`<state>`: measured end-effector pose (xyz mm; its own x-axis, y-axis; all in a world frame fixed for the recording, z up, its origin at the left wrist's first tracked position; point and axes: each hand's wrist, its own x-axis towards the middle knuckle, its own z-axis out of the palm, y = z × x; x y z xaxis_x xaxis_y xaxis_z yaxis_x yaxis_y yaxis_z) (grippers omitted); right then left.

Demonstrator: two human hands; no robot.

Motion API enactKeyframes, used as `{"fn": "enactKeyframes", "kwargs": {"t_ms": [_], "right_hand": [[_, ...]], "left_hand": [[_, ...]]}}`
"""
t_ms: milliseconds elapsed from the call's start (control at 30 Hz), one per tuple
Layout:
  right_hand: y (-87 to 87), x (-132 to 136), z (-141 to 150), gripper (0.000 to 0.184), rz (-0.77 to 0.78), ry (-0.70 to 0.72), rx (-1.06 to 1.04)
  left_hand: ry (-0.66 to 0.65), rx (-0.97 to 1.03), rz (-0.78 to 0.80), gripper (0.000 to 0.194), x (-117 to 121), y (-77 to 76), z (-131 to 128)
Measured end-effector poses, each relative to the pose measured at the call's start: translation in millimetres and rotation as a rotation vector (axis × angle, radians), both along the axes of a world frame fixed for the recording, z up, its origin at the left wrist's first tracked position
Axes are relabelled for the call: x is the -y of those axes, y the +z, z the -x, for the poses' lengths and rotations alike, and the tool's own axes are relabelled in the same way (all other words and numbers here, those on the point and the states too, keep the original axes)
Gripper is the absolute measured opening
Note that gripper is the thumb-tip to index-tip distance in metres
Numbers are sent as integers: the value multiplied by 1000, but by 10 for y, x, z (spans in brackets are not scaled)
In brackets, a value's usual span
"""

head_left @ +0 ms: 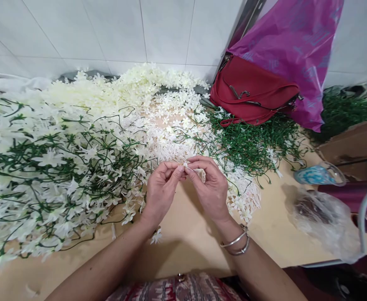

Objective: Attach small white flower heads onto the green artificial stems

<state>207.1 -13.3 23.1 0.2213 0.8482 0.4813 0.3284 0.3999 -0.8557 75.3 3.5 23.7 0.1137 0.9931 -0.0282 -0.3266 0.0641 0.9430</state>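
My left hand (163,188) and my right hand (210,188) meet over the table, thumbs and forefingers pinched together at the tips. Between them is a small white artificial flower piece (185,165), mostly covered by the fingers. Something cream-coloured (200,174) shows in the curl of my right hand, perhaps more flower pieces. Just beyond the fingertips lies a heap of loose white blossoms and thin white stamens (174,144). To the left spreads a big pile of white artificial flowers on green stems (77,167). One loose white blossom (156,236) lies near my left wrist.
Bare green plastic stems (249,144) lie right of the heap, below a red handbag (252,90) and a purple plastic bag (302,46). Farther right are a blue-patterned cup (315,174) on its side, a clear plastic bag (324,221) and cardboard (352,142). A tiled wall (114,29) stands behind.
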Motion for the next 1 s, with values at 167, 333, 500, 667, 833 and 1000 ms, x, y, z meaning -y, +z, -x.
{"fn": "enactKeyframes", "kwargs": {"t_ms": [167, 333, 500, 667, 833, 1000], "right_hand": [[4, 14, -14, 12, 13, -12, 7], [16, -9, -51, 8, 182, 91, -143], [17, -34, -97, 5, 135, 14, -188], [3, -20, -98, 6, 102, 21, -141], [-17, -34, -87, 9, 89, 37, -130], [-40, -62, -117, 9, 108, 40, -156]], "left_hand": [[-8, -37, 4, 29, -1, -8, 40], [-102, -80, 33, 33, -83, 28, 97], [-205, -267, -66, 30, -148, 215, 300], [-99, -797, -373, 19, -11, 413, 624], [-121, -1167, -709, 12, 226, 338, 875], [-143, -1316, -764, 14, 419, 249, 1003]]}}
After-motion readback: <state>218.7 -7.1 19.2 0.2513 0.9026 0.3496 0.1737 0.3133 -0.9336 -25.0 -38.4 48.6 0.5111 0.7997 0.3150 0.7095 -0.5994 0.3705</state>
